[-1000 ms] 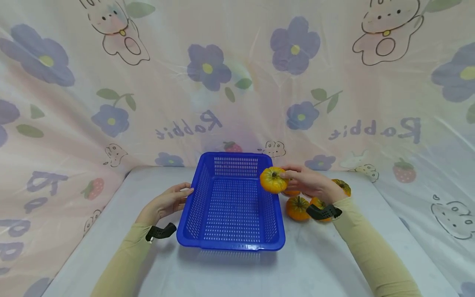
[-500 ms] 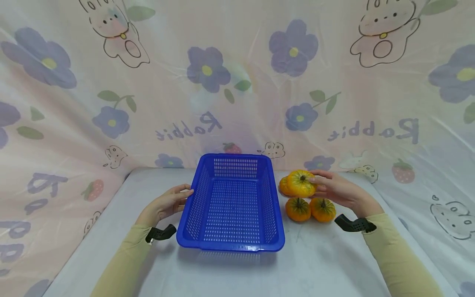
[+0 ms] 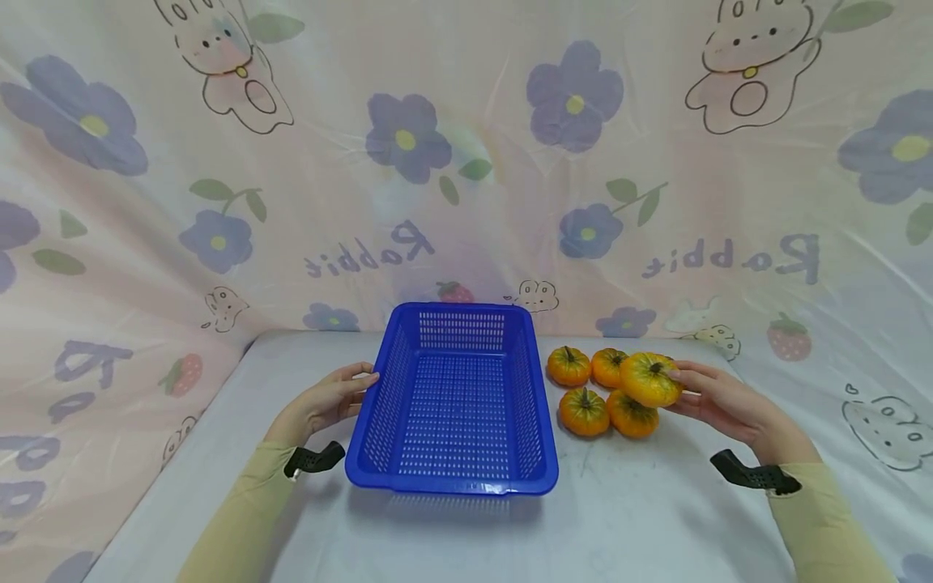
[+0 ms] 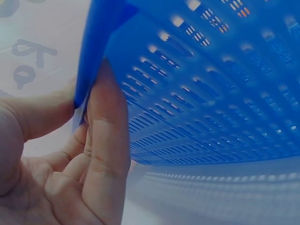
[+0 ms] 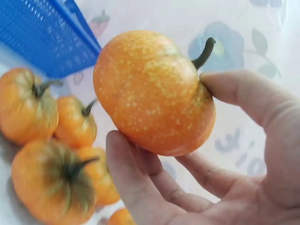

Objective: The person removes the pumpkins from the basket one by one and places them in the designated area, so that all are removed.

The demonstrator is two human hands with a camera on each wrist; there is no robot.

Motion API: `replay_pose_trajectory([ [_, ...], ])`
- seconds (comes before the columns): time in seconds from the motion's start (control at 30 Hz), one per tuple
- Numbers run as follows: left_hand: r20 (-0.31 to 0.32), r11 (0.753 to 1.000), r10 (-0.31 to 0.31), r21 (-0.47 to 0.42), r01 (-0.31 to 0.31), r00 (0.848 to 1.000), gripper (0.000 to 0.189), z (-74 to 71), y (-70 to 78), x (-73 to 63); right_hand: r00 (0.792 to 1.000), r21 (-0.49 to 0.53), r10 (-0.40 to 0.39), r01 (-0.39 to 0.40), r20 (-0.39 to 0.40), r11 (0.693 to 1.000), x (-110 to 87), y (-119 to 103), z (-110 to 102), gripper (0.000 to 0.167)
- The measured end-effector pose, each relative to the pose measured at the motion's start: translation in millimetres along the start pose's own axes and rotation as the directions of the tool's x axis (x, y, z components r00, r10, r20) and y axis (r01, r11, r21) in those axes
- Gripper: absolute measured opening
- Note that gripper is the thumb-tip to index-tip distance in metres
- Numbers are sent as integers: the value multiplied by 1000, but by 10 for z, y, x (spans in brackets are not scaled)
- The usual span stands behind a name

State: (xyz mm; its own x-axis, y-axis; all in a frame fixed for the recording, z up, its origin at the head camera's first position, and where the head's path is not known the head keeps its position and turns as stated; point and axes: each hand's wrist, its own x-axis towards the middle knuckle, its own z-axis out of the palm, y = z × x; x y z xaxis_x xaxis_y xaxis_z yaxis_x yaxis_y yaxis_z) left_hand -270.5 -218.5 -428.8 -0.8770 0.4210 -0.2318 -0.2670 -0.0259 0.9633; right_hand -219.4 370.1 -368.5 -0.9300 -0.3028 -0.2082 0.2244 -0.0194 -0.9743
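A blue plastic basket (image 3: 545,429) with slotted walls stands in the middle of the table, its inside bare. At its left side my left hand (image 3: 324,403) pinches the rim between thumb and fingers; the left wrist view shows the rim (image 4: 91,56) between them. My right hand (image 3: 732,411) holds a small orange pumpkin (image 3: 647,379) above the right end of a pumpkin group. In the right wrist view, the thumb lies near the stem of this pumpkin (image 5: 152,93), with fingers underneath. Nearby sit more pumpkins (image 3: 583,411), partly hidden by the held one.
The pumpkin group, including a back-left pumpkin (image 3: 568,366), sits close to the basket's right wall. A white table (image 3: 619,518) bears everything. Behind it hangs a curtain (image 3: 496,202) printed with flowers and rabbits, meeting the table's far edge.
My right hand has carried the pumpkin rightward from over the basket's right rim, past the other pumpkins, which now show more fully. The left hand and basket have stayed in place.
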Motion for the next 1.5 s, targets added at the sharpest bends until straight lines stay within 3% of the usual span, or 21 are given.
replay_pose_trajectory([
  [0.07, 1, 1000, 1, -1, -1, 1000, 28, 0, 1, 5, 1000, 5, 15, -15, -11, 1000, -31, 55, -69, 62],
  [0.23, 1, 1000, 2, 3, -2, 1000, 27, 0, 4, 8, 996, 68, 52, -47, -67, 997, -75, 186, -246, 47],
  [0.3, 1, 1000, 4, 2, -4, 1000, 26, -1, 5, 9, 994, 90, 66, -59, -87, 994, -79, 233, -316, 50],
  [0.53, 5, 1000, 2, -3, -2, 1000, 24, 4, 9, 3, 973, 106, 151, -134, -174, 985, -78, 395, -520, 82],
  [0.8, 6, 1000, 3, -6, -3, 1000, 26, 6, 11, -4, 947, 175, 217, -178, -238, 968, -68, 564, -701, 77],
  [1.1, -5, 1000, -1, 2, 1, 1000, 30, 1, 8, 4, 936, 38, 217, -214, -278, 976, -42, 655, -766, 89],
  [1.33, 0, 1000, -2, 2, 2, 1000, 29, 8, 14, 2, 947, -25, 204, -217, -246, 976, -57, 741, -844, 77],
  [1.5, 0, 1000, -3, 5, 3, 1000, 29, 9, 19, 3, 940, -38, 215, -233, -264, 972, -24, 739, -841, 84],
])
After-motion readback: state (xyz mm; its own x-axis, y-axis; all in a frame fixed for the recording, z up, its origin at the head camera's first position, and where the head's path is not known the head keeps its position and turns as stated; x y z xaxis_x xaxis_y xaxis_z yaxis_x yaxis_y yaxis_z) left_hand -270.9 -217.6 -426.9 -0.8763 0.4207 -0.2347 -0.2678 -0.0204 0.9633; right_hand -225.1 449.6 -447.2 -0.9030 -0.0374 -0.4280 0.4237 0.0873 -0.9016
